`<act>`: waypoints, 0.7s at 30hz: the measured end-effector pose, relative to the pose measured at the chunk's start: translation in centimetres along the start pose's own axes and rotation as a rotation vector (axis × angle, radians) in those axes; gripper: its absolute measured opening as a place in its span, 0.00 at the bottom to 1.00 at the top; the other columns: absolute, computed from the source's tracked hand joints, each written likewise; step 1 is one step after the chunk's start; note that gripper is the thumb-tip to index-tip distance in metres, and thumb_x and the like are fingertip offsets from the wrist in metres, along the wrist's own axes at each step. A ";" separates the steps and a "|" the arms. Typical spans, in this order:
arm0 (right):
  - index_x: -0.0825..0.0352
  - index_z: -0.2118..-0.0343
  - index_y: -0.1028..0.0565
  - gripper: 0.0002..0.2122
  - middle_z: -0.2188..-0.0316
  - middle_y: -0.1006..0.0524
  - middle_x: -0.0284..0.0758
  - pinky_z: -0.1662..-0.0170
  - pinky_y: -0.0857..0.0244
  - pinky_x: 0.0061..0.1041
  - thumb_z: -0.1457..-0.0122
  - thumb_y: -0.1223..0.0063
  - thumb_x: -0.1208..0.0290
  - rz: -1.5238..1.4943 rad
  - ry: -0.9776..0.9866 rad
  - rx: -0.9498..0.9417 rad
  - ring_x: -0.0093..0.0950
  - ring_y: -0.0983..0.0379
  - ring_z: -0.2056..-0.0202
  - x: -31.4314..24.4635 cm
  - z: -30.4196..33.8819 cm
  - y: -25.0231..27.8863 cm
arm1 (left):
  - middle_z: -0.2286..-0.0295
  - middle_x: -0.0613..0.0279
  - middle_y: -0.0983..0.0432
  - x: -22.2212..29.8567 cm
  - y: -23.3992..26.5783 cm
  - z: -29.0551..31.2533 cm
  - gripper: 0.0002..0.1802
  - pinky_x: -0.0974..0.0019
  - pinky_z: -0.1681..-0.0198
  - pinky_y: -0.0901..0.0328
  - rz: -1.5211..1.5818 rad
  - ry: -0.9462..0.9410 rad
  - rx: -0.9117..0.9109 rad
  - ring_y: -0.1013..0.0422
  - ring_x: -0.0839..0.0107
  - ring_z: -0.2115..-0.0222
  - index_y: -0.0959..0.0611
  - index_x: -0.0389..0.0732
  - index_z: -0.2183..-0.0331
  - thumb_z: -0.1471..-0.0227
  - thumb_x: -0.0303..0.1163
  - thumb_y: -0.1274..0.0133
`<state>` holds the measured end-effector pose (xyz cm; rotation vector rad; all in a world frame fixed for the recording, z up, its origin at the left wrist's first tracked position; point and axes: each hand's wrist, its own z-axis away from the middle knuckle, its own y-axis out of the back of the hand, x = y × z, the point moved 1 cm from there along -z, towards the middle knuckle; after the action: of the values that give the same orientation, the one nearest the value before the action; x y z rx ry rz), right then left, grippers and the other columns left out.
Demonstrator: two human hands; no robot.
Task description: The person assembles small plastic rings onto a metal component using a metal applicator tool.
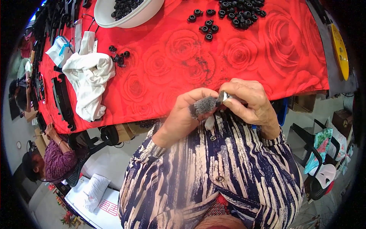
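Observation:
Both my hands meet over the table's front edge, close to my body. My right hand (251, 101) pinches a small shiny metal tool (224, 97); its exact kind is hard to make out. Fuzzy grey wrapping (204, 107) covers a finger of my left hand (177, 116). That hand is closed, its fingertips against the metal tool, and what they pinch is mostly hidden. Black crumbs (202, 65) lie scattered on the red rose-patterned cloth (156, 63) beyond my hands. Farther back sits a pile of small round black parts (240, 15), with several loose ones beside it.
A white bowl (131, 19) of black parts stands at the back. To the left are a crumpled white cloth (89, 76), a few black parts with springs (120, 57) and a long black piece (63, 101). Another person (59, 160) sits at the left edge.

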<state>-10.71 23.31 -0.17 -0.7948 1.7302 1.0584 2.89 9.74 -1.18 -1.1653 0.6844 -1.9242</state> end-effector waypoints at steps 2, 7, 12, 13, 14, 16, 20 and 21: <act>0.73 0.70 0.27 0.07 0.82 0.31 0.39 0.79 0.41 0.28 0.53 0.46 0.79 0.020 0.055 -0.028 0.32 0.33 0.81 0.0 -0.1 0.3 | 0.70 0.69 0.27 -0.1 0.2 -0.1 0.12 0.81 0.69 0.39 0.007 -0.013 -0.018 0.35 0.84 0.73 0.25 0.36 0.60 0.46 0.32 0.50; 0.73 0.70 0.27 0.09 0.81 0.30 0.38 0.78 0.39 0.28 0.57 0.45 0.78 -0.006 0.176 -0.081 0.31 0.32 0.81 -0.3 0.8 -1.4 | 0.72 0.66 0.27 0.0 0.6 -0.9 0.10 0.77 0.75 0.36 0.045 -0.178 0.153 0.33 0.81 0.77 0.24 0.36 0.62 0.45 0.30 0.52; 0.72 0.67 0.28 0.09 0.77 0.28 0.36 0.74 0.38 0.21 0.53 0.45 0.78 -0.097 -0.151 0.123 0.24 0.30 0.76 -1.1 -0.1 0.0 | 0.71 0.63 0.26 0.7 -0.2 -0.1 0.12 0.75 0.70 0.34 -0.510 -0.382 0.252 0.29 0.77 0.71 0.23 0.33 0.61 0.51 0.22 0.48; 0.71 0.67 0.27 0.10 0.77 0.28 0.36 0.74 0.39 0.20 0.52 0.43 0.77 -0.104 -0.230 0.174 0.22 0.30 0.76 -1.2 -0.3 -0.4 | 0.71 0.63 0.26 0.5 -0.2 -0.2 0.12 0.75 0.70 0.34 -0.510 -0.384 0.250 0.29 0.77 0.71 0.23 0.33 0.61 0.51 0.22 0.48; 0.70 0.67 0.28 0.10 0.77 0.28 0.34 0.74 0.39 0.19 0.52 0.41 0.75 -0.175 -0.237 0.182 0.18 0.31 0.76 -1.3 -0.6 -0.8 | 0.70 0.60 0.26 0.4 -0.1 -0.3 0.13 0.74 0.69 0.33 -0.672 -0.548 0.214 0.29 0.75 0.70 0.23 0.33 0.61 0.52 0.21 0.47; 0.70 0.67 0.28 0.10 0.78 0.28 0.33 0.74 0.39 0.18 0.52 0.41 0.75 -0.196 -0.284 0.200 0.18 0.31 0.76 -1.8 -0.8 -1.6 | 0.69 0.58 0.26 0.4 -0.2 -0.4 0.14 0.74 0.68 0.33 -0.833 -0.712 0.175 0.29 0.73 0.69 0.22 0.33 0.61 0.54 0.19 0.46; 0.69 0.68 0.28 0.09 0.79 0.28 0.31 0.74 0.38 0.18 0.51 0.41 0.75 -0.291 -0.388 0.225 0.16 0.31 0.76 -1.6 -1.0 -2.3 | 0.68 0.55 0.26 0.3 -0.5 -0.3 0.15 0.74 0.67 0.33 -1.022 -0.899 0.187 0.28 0.70 0.68 0.22 0.33 0.60 0.55 0.19 0.46; 0.69 0.68 0.28 0.08 0.79 0.27 0.32 0.74 0.38 0.18 0.51 0.41 0.75 -0.364 -0.440 0.208 0.16 0.31 0.76 -1.6 -1.0 -2.3 | 0.67 0.55 0.26 0.1 -0.5 -0.2 0.15 0.73 0.67 0.33 -0.951 -0.889 0.183 0.28 0.70 0.69 0.23 0.33 0.60 0.54 0.19 0.46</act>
<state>-8.49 21.55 0.80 -0.6538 1.2395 0.7247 2.48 9.92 -0.85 -2.2207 -0.6221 -1.7579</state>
